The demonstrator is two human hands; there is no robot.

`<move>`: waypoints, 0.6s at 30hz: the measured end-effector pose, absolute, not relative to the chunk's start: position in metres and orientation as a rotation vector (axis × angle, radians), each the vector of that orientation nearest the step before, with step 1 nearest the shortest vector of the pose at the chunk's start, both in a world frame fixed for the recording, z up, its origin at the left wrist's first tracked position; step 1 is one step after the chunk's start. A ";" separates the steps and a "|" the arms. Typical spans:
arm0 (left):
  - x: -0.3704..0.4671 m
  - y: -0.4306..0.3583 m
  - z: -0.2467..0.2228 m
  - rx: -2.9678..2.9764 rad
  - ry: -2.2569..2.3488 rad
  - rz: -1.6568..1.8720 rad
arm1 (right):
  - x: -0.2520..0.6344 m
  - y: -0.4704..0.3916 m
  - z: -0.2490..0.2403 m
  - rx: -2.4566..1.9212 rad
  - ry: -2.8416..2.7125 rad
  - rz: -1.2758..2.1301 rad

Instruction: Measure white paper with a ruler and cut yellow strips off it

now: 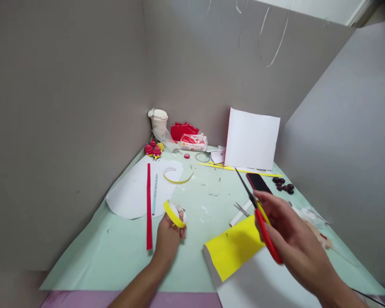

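My left hand (169,231) is closed on a yellow paper strip (172,216) that curls into a loop, its outer face finely ridged. In my right hand (291,239) is a pair of scissors (265,226) with red and yellow handles; its dark blades look closed and point up and to the left. Below the scissors lies a yellow sheet (234,244), folded or rolled over, with a white underside. Beyond my left hand another curled yellow strip (179,181) rests on the table. To the left of it are a flat red strip (149,205) and a light blue patterned pencil (155,194).
White paper (125,194) covers the left of the green tabletop (115,252). A phone (258,183), small scissors (241,208) and dark round pieces (282,185) lie right. At the back stand a white lidded cup (159,119), a clear packet (194,142) and a white sheet (253,139).
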State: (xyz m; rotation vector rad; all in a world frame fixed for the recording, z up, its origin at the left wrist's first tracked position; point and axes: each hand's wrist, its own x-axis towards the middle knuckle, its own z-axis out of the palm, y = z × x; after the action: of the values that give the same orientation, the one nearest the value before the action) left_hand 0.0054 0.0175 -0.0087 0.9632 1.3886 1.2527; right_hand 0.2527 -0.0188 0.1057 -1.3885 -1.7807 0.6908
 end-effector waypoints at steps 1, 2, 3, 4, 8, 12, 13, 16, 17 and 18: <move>0.005 0.017 -0.008 0.960 1.393 1.253 | 0.264 -0.035 0.097 -1.393 -1.762 0.670; 0.004 0.017 -0.007 0.968 1.398 1.253 | 0.275 -0.050 0.086 -1.423 -1.746 0.664; 0.004 0.017 -0.006 0.982 1.403 1.253 | 0.284 -0.064 0.073 -1.468 -1.742 0.674; 0.003 0.017 -0.006 0.994 1.411 1.257 | 0.293 -0.076 0.060 -1.533 -1.716 0.693; 0.002 0.019 -0.006 0.996 1.437 1.263 | 0.301 -0.108 0.013 -1.705 -1.581 1.012; 0.003 0.025 -0.005 0.915 1.438 1.280 | 0.276 -0.101 -0.008 -1.623 -1.417 1.113; 0.004 0.028 -0.005 0.894 1.452 1.281 | 0.267 -0.094 -0.009 -1.605 -1.401 1.077; 0.004 0.045 -0.004 0.850 1.515 1.301 | 0.244 -0.061 -0.007 -1.520 -1.491 1.055; 0.003 0.054 -0.003 0.837 1.532 1.311 | 0.238 -0.049 -0.005 -1.493 -1.543 1.078; 0.002 0.063 -0.002 0.819 1.556 1.324 | 0.231 -0.035 -0.005 -1.479 -1.573 1.063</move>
State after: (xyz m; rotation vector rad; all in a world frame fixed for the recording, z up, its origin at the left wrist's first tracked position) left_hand 0.0023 0.0626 -0.0023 0.8193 1.5561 1.3240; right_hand 0.2312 -0.0354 -0.0045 -1.4787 -1.5731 1.0626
